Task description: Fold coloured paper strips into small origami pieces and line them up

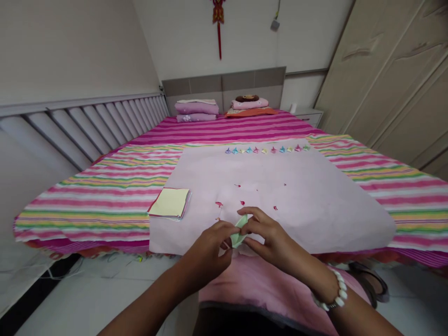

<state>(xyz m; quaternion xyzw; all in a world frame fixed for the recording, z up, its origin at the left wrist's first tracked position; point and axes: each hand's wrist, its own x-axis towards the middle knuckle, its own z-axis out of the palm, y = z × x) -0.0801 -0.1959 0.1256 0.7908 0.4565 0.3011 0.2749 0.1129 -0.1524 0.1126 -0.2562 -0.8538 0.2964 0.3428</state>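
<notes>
Between my two hands is a small piece of folded light green paper (239, 231), held just above the near edge of a large pale sheet (315, 200). My left hand (215, 245) pinches its left side with thumb and fingers. From the right, my right hand (268, 235) grips the same paper, its fingers closed around the edge; a white bead bracelet circles that wrist. Part of the paper is hidden behind the fingers. A stack of square paper (170, 202), pale yellow on top, lies at the sheet's left side.
Along the sheet's far edge runs a row of small folded colored papers (264, 150). Small red marks (242, 203) dot its middle. Underneath is a striped bed (105, 196). Folded bedding (197, 109) sits by the headboard (252, 84). A railing (115, 116) borders the left.
</notes>
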